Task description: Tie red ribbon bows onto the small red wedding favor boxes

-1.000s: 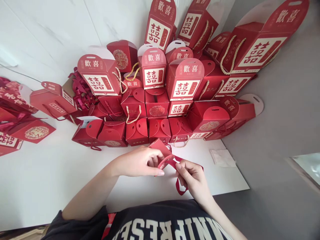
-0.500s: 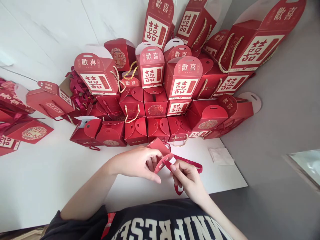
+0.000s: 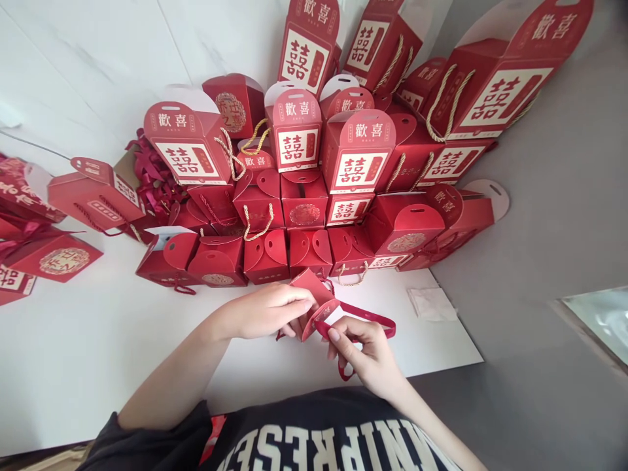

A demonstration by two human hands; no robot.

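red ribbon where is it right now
In the head view, the red ribbon lies between the hands, pinched by the right hand and running to the small red box in the left hand, just in front of the front row of red gift boxes.

Gift boxes (image 3: 304,199) — matt card; handles (image 3: 258,237) — twisted cord

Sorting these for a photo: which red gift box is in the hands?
The red card box off the stack, held by the left hand, its dark-red ribbon running to the right hand.
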